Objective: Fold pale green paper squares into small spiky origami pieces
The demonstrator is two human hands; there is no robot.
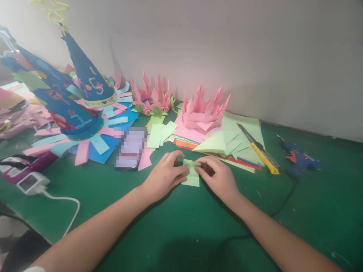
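A small light green paper piece (191, 174) lies on the green table (176, 223), partly folded. My left hand (164, 175) pinches its left edge with fingers curled over it. My right hand (219, 175) pinches its right side, thumb and fingers pressed together on the fold. Both hands rest on the table surface with the paper between them.
Behind the hands lie a stack of coloured paper sheets (227, 145), a pink paper crown (202, 111), a yellow utility knife (259, 149) and a blue glue gun (299, 158). Blue paper cones (76, 94), a phone (131, 149) and a white charger (32, 183) sit at the left.
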